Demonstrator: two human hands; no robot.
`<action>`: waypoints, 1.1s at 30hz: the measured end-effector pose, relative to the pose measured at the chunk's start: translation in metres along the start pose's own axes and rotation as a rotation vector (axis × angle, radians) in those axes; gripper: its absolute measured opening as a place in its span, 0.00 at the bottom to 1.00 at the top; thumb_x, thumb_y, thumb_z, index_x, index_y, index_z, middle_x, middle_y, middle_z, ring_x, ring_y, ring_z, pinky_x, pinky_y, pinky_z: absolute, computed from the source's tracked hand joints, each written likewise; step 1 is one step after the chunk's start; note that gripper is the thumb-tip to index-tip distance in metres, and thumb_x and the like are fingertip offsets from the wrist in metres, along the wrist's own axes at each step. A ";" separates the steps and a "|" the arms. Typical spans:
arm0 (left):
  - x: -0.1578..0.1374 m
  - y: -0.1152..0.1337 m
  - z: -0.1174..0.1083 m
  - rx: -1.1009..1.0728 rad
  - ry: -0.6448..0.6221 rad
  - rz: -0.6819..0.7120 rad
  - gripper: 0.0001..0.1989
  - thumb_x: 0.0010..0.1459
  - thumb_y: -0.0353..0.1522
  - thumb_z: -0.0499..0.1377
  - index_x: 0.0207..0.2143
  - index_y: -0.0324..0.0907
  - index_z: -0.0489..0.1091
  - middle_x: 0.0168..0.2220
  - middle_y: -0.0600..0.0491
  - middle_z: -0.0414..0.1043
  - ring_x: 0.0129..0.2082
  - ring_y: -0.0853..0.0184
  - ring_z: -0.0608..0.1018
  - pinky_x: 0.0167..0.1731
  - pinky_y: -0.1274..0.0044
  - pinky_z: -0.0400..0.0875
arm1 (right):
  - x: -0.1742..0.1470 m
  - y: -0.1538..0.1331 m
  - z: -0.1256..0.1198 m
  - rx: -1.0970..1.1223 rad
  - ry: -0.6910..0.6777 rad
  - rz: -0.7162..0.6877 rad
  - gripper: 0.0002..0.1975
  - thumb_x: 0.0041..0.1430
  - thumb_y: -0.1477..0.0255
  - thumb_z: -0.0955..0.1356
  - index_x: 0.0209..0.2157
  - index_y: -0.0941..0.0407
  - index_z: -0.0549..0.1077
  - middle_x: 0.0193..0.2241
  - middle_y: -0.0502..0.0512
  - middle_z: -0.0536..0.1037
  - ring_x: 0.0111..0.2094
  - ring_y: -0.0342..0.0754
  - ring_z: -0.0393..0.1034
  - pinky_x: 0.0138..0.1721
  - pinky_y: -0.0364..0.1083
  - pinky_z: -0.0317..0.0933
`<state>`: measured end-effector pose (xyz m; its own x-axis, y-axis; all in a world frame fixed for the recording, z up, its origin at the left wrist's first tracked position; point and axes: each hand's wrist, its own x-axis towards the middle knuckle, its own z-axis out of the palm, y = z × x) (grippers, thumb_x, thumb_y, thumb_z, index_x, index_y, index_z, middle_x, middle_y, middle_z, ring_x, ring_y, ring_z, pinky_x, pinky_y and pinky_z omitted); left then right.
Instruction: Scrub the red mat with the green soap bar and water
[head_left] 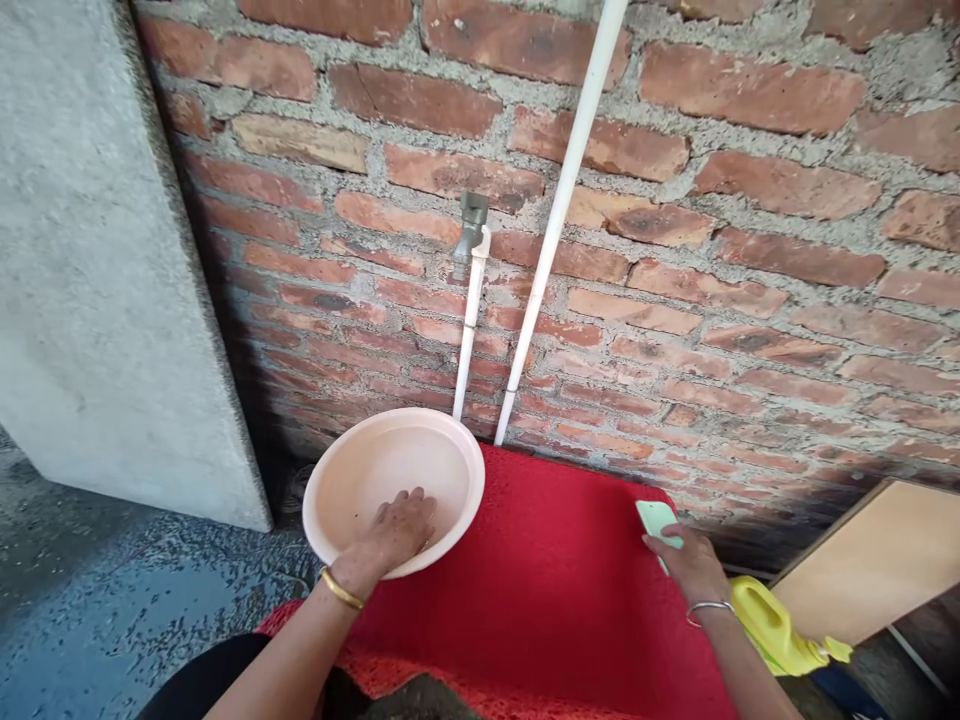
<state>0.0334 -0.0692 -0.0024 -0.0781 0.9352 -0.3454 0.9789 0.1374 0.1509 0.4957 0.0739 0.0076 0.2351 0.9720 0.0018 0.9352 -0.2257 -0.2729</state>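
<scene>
A pale pink plastic basin (pixel 352 450) stands at the left end of a red cloth-covered surface (pixel 547 590). My left hand (pixel 405 525), with a gold bangle at the wrist, reaches over the basin's near rim. Its fingers are spread inside, and I see nothing held in them. Whether the basin has water in it is hard to tell. At the cloth's right edge, my right hand (pixel 694 560) wears a silver bangle. It is closed on a flat, mint-green rectangular thing (pixel 656 518) that looks like a phone. The fingers cover its lower part.
A grey tap (pixel 470 235) on a white pipe (pixel 469 340) is fixed to the brick wall behind the basin. A longer white pipe (pixel 555 225) runs beside it. A concrete slab (pixel 127 280) stands left over wet floor. Right are a yellow jug (pixel 772 630) and a tan board (pixel 885 560).
</scene>
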 end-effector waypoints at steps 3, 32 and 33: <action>0.001 0.001 0.000 -0.017 0.014 0.015 0.27 0.68 0.31 0.48 0.68 0.43 0.60 0.71 0.37 0.55 0.70 0.48 0.61 0.64 0.54 0.62 | -0.016 -0.074 0.017 0.039 -0.079 -0.134 0.15 0.57 0.56 0.69 0.41 0.50 0.77 0.40 0.55 0.77 0.37 0.50 0.76 0.42 0.48 0.68; -0.003 0.001 -0.007 0.025 -0.018 -0.005 0.27 0.67 0.32 0.46 0.66 0.42 0.65 0.69 0.38 0.60 0.68 0.47 0.65 0.62 0.54 0.65 | 0.053 0.007 -0.015 -0.075 -0.046 0.168 0.20 0.60 0.58 0.67 0.48 0.54 0.77 0.49 0.68 0.74 0.47 0.60 0.77 0.48 0.55 0.67; -0.003 0.001 -0.005 0.026 -0.012 -0.005 0.27 0.67 0.32 0.46 0.67 0.42 0.64 0.70 0.38 0.59 0.68 0.47 0.64 0.63 0.54 0.64 | 0.050 0.016 -0.020 -0.084 -0.032 0.216 0.20 0.61 0.57 0.66 0.48 0.54 0.76 0.49 0.70 0.74 0.47 0.62 0.77 0.46 0.56 0.68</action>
<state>0.0336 -0.0703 0.0029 -0.0813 0.9305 -0.3572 0.9831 0.1339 0.1250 0.5276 0.1174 0.0222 0.4244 0.9020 -0.0790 0.8833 -0.4317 -0.1828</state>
